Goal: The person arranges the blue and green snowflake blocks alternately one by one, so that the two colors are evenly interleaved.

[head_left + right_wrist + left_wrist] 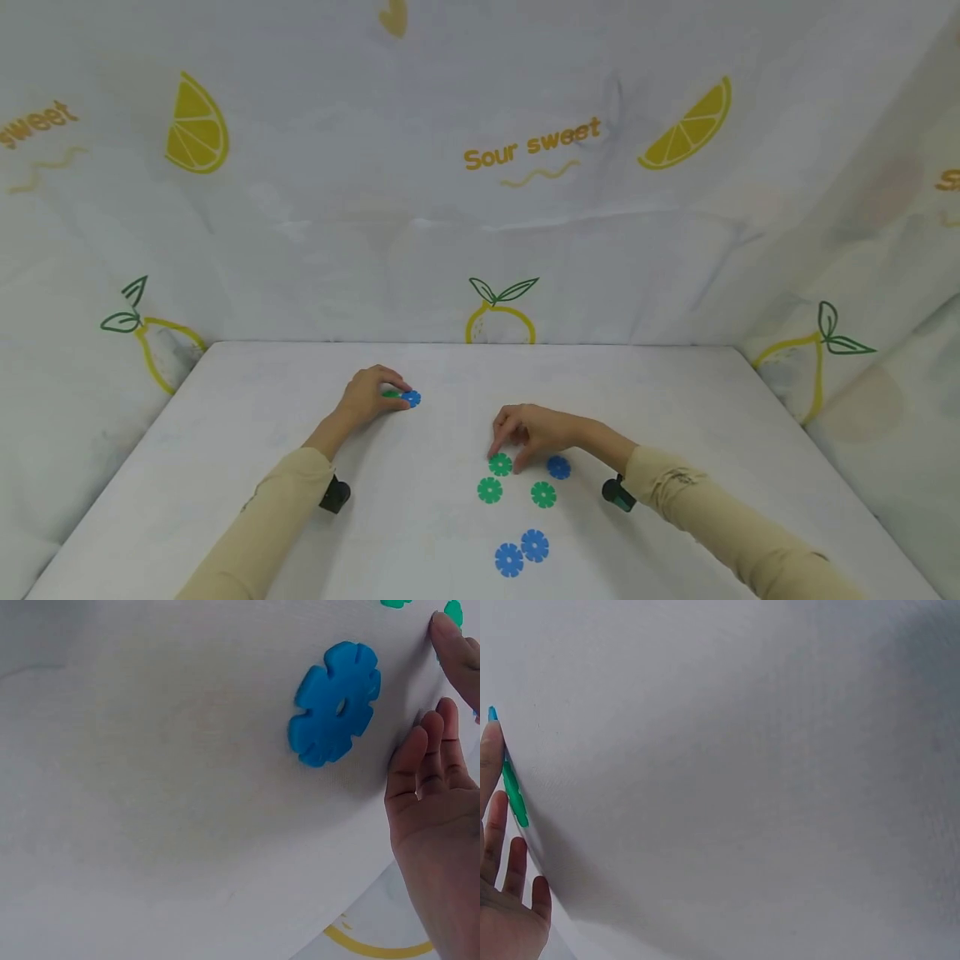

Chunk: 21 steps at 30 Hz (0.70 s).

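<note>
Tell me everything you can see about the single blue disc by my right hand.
The blue disc is flat and round, like a flower, with notches cut around its rim and a small hole through its centre. It looks like plastic, in one plain colour, with no damage visible. It lies flat on the white table, close to the right hand on its wrist side. Only the table appears to touch it.
</note>
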Each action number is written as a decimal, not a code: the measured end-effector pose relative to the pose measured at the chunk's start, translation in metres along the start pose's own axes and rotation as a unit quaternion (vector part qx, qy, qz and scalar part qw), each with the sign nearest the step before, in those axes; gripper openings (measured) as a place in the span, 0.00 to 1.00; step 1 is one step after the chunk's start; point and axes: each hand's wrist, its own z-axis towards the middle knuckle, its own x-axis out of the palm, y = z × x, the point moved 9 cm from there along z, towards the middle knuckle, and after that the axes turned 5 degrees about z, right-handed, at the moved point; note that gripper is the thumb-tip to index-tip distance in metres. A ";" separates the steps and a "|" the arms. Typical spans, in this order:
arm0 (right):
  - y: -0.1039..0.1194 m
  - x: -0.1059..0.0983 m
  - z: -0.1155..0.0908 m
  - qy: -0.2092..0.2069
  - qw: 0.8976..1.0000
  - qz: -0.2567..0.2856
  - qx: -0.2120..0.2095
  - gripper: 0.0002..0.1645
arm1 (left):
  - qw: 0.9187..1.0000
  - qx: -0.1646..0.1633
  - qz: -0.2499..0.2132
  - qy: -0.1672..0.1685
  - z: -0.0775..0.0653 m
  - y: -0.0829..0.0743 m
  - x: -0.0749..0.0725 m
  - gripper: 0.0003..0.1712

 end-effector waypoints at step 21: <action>-0.006 -0.004 -0.006 -0.048 0.999 0.016 0.010 0.15 | 1.000 0.007 -0.012 -0.008 -0.003 -0.002 -0.001 0.12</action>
